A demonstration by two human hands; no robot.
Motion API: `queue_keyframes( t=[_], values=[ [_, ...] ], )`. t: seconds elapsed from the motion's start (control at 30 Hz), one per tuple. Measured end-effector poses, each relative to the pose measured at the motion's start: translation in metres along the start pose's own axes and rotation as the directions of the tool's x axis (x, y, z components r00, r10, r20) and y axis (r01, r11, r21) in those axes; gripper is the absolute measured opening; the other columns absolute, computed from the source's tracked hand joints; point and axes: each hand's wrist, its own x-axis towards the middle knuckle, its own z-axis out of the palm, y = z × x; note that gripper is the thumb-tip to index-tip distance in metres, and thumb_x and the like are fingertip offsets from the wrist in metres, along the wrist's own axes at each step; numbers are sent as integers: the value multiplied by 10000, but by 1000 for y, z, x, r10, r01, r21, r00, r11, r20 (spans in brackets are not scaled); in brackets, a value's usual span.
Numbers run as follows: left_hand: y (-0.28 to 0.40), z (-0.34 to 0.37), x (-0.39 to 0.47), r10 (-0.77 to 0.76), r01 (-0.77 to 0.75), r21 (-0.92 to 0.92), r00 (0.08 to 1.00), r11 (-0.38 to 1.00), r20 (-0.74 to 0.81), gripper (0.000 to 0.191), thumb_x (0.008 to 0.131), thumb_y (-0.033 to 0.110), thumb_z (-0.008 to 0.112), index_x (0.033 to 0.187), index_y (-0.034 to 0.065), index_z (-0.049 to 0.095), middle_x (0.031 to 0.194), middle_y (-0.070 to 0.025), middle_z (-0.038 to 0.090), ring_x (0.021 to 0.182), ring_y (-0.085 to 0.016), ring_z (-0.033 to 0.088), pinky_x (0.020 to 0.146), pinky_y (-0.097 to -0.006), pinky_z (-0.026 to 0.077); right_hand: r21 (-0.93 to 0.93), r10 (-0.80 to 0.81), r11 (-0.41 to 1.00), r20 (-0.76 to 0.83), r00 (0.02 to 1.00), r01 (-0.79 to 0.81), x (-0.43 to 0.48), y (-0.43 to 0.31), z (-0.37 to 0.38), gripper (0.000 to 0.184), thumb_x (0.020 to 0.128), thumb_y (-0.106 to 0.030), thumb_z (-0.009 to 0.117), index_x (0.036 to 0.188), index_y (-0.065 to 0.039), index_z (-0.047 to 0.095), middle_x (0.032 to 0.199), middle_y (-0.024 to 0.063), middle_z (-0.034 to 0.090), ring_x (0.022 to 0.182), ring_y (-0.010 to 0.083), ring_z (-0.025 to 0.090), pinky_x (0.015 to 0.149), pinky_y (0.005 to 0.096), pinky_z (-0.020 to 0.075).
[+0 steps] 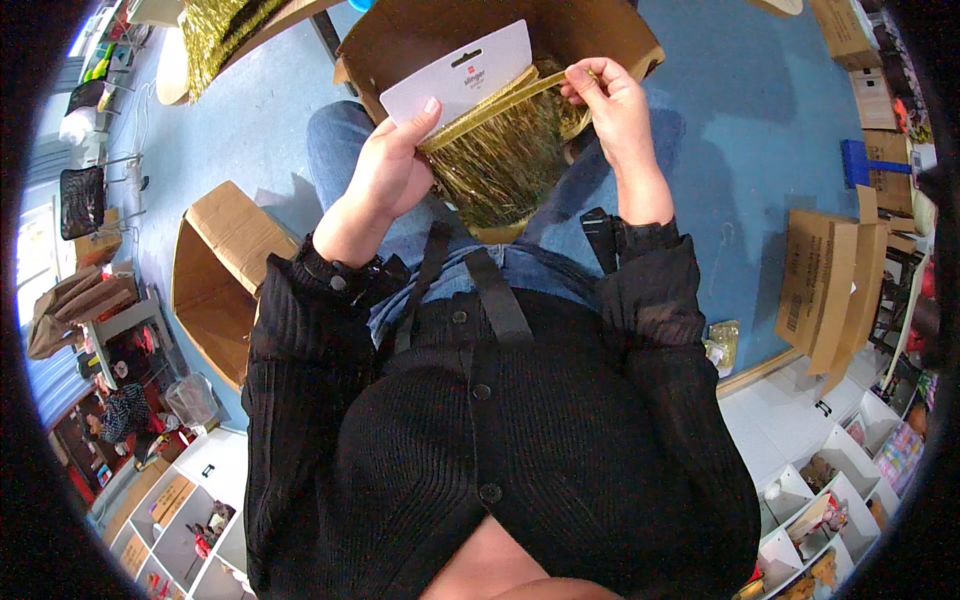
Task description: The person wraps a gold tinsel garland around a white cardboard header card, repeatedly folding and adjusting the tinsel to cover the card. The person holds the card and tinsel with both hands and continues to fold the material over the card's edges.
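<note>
My left hand [397,161] grips a white header card [457,79] and the end of a gold ribbon band, its thumb lying on the card's lower left. From the band hangs gold tinsel fringe [495,161], spread over my lap between the knees. With fingertips pinched, my right hand [604,97] holds the right part of the gold band [525,90], pulled up and away from the card. The card has a dark-edged hanging slot and bears printing. Just beyond both hands stands an open cardboard box [412,37], partly hidden by the card.
Another open cardboard box [232,232] lies on the blue floor at left. More gold fringe [217,45] hangs at upper left. Cardboard boxes [817,285] stand at right, near a small packet [721,345]. White cubby shelves [787,487] are behind me.
</note>
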Motion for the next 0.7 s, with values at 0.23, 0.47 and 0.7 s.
queue_keyframes(
  t=[0.23,0.47,0.7],
  values=[
    [3,3,-2,-5,13,-104,997,994,74,482,994,296,465,1338,-39,425,1332,-170,510,1216,-292,497,1046,-421,379,9,-27,1000,22,999,27,0,3,0,183,941,-209,609,977,-32,637,959,57,689,850,110,620,762,248,488],
    [4,0,-2,-16,23,-55,993,998,120,538,981,354,459,1384,6,380,1376,-164,477,1250,-318,475,1067,-451,356,45,-44,998,47,998,41,1,3,2,218,943,-255,603,975,-40,621,1012,73,693,889,108,613,796,256,484],
    [7,-3,-5,-43,61,-130,990,990,138,513,997,333,442,1362,-26,402,1361,-170,487,1246,-304,477,1062,-431,363,77,-14,997,56,998,10,1,-2,4,219,945,-262,600,977,-46,617,1013,71,694,898,105,613,803,252,482]
  ],
)
